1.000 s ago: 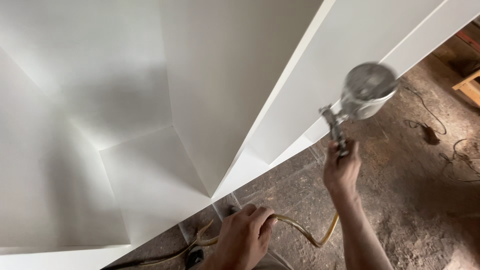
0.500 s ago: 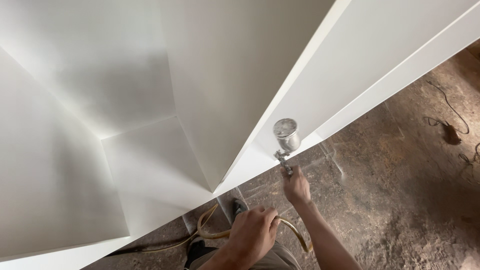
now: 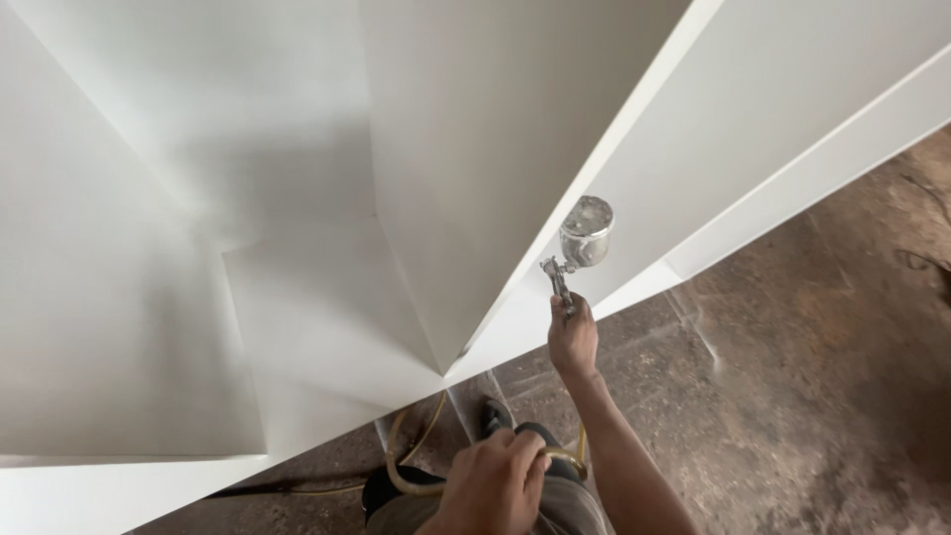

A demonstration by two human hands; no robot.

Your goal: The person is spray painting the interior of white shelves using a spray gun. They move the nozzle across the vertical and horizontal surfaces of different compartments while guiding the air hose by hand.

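Observation:
My right hand (image 3: 573,339) grips the handle of a metal spray gun (image 3: 561,277) with a round cup (image 3: 586,230) on top. The gun points toward the lower front edge of a tall white cabinet panel (image 3: 495,149). My left hand (image 3: 492,483) is closed around a yellowish hose (image 3: 406,466) that loops down by my legs. White painted cabinet walls and a shelf (image 3: 297,317) fill the left and centre of the view.
A long white board (image 3: 822,149) runs diagonally at the upper right. The floor (image 3: 792,396) is rough brown concrete with dust. My dark shoe (image 3: 495,414) stands near the cabinet's bottom corner. A cable lies at the far right edge.
My right hand has carried the spray gun down and left, from beside the diagonal board to the cabinet's lower edge. My view has shifted with it. The left hand keeps its hold on the hose.

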